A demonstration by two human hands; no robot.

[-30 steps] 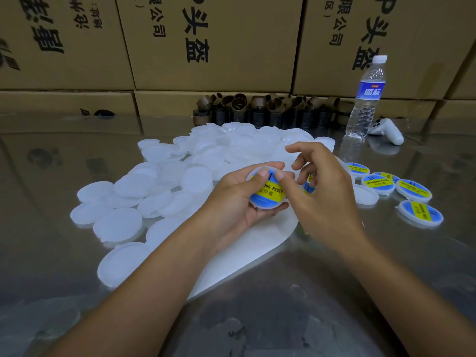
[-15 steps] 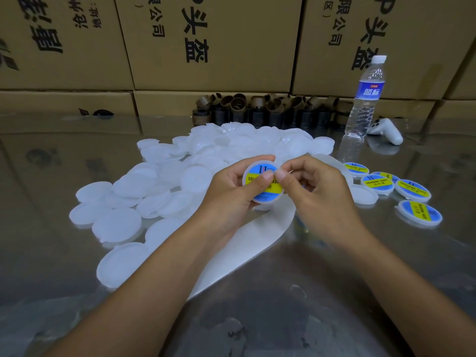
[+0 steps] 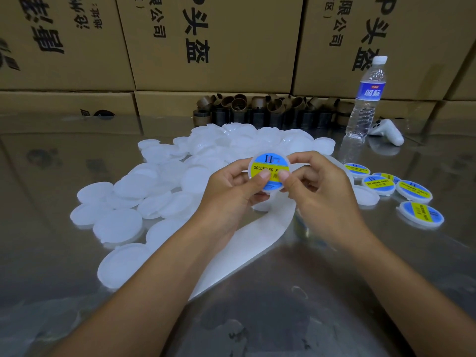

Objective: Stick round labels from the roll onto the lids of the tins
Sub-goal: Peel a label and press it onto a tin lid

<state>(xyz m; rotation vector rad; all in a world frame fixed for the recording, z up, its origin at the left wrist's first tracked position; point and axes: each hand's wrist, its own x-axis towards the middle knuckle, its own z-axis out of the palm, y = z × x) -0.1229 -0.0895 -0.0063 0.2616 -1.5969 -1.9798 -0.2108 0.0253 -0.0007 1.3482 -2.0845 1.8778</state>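
Beyond lids — bottle, perhaps controller

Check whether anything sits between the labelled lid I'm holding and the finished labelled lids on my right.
Nothing visible blocks the held round white lid with the blue-and-yellow label. One plain white plastic lid lies at the left edge of the finished labelled lids.

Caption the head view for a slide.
Left hand and right hand grip a lid, thumbs pressing its blue-and-yellow label; blank lids lie left, labelled lids right.
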